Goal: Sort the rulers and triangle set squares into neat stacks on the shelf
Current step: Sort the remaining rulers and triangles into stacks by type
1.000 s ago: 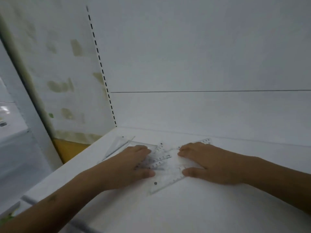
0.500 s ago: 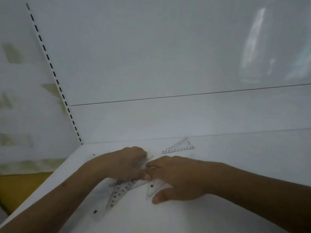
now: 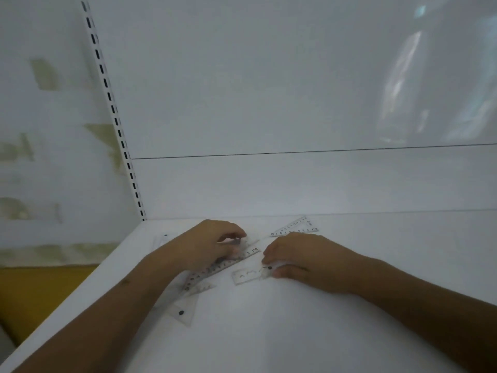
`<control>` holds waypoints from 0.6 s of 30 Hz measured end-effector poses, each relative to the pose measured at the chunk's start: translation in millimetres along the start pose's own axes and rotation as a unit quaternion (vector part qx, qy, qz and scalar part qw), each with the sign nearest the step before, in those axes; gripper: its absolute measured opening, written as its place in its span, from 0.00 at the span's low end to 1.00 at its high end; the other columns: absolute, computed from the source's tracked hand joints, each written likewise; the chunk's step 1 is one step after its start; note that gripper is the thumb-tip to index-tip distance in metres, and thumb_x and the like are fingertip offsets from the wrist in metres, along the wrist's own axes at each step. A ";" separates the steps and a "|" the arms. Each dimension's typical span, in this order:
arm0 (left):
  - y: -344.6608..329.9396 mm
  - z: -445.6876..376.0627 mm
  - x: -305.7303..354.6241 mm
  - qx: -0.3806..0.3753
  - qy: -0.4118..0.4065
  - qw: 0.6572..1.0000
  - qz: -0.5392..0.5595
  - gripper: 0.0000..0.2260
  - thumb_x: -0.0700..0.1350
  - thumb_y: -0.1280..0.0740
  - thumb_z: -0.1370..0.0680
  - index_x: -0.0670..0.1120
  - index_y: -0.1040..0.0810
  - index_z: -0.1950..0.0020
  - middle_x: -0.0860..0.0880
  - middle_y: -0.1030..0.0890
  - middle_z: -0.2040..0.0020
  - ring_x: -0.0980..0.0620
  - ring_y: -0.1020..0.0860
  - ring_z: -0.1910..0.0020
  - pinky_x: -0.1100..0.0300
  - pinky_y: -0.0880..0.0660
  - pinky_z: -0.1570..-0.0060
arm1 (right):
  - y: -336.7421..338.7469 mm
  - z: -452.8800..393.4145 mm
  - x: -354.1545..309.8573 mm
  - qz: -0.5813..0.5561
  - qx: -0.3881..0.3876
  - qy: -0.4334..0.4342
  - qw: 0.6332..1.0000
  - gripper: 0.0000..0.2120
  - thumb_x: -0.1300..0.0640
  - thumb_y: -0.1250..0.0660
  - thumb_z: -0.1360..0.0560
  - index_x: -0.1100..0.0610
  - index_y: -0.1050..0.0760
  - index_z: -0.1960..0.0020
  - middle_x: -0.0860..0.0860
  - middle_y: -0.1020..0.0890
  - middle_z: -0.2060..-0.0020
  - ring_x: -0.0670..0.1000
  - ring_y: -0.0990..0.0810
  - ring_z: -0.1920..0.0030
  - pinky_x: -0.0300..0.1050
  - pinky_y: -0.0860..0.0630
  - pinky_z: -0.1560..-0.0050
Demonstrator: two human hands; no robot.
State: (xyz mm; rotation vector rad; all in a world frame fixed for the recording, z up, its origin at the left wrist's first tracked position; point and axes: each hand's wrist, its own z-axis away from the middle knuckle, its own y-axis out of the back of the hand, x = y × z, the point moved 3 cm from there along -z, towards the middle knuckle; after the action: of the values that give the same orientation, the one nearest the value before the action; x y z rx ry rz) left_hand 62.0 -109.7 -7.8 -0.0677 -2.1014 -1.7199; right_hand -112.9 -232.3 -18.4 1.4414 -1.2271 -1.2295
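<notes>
Clear plastic rulers and set squares lie scattered on the white shelf [image 3: 269,332]. My left hand [image 3: 209,244] has its fingers curled over one end of a long clear ruler [image 3: 215,267] that runs diagonally under it. My right hand [image 3: 301,259] pinches the right end of a short clear ruler piece [image 3: 246,276] between thumb and fingers. A triangle set square [image 3: 295,228] lies flat just behind my right hand, untouched. Another clear set square [image 3: 185,309] with a black dot lies in front of my left forearm, partly under the long ruler.
The shelf's white back panel [image 3: 295,184] rises right behind the pieces. A slotted upright rail [image 3: 115,114] stands at the back left corner. The shelf's left edge [image 3: 88,286] drops off beside a stained wall and a yellow surface [image 3: 35,292].
My hands have drawn apart: the right hand pulled the short ruler piece to the right, while the left hand stays on the long ruler. The view shifted slightly.
</notes>
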 end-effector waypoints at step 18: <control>14.4 -2.9 -15.2 0.270 0.032 0.953 0.133 0.15 0.49 0.46 0.18 0.55 0.28 0.33 0.53 0.27 0.70 0.59 0.31 0.74 0.69 0.32 0.66 | 24.4 11.5 37.6 -0.075 0.161 -0.124 0.976 0.13 0.59 0.45 0.19 0.44 0.28 0.44 0.51 0.20 0.63 0.45 0.24 0.70 0.40 0.27 0.66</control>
State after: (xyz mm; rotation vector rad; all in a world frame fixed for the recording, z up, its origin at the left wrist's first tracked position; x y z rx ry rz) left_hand 81.0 -105.7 0.7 -0.1256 -2.3142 -0.9442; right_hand -126.6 -273.3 -1.9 1.6755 -1.5670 -1.3914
